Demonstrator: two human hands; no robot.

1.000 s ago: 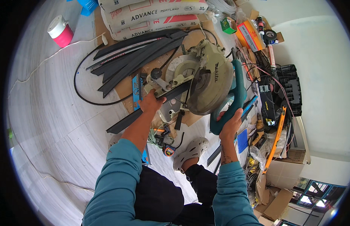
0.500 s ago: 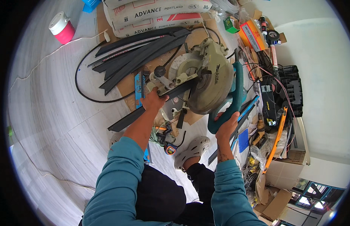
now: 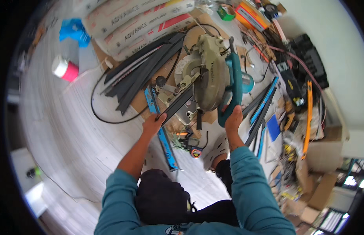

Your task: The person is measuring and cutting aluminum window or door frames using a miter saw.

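My left hand (image 3: 153, 124) is closed round the near end of a dark flat trim strip (image 3: 179, 102). The strip slants up to the fence of a miter saw (image 3: 211, 72), where the blade guard hides its far end. My right hand (image 3: 233, 118) grips the lower end of the saw's teal handle (image 3: 236, 87). A long blue bar (image 3: 167, 148) lies on the floor under my left hand, running up beside the saw base. A tape measure (image 3: 195, 152) rests in front of the saw, near my shoe (image 3: 215, 152).
Several dark strips (image 3: 144, 64) lie left of the saw, below stacked cement bags (image 3: 148, 29). A black cable (image 3: 96, 111) loops over the floor. A pink and white jug (image 3: 65, 69) stands far left. On the right are an orange level (image 3: 307, 117), a black toolbox (image 3: 307, 58) and cardboard (image 3: 323, 188).
My left hand now holds the strip at its near end; earlier the strip reached well past the hand to the lower left. My right hand stays on the saw handle. The view has shifted.
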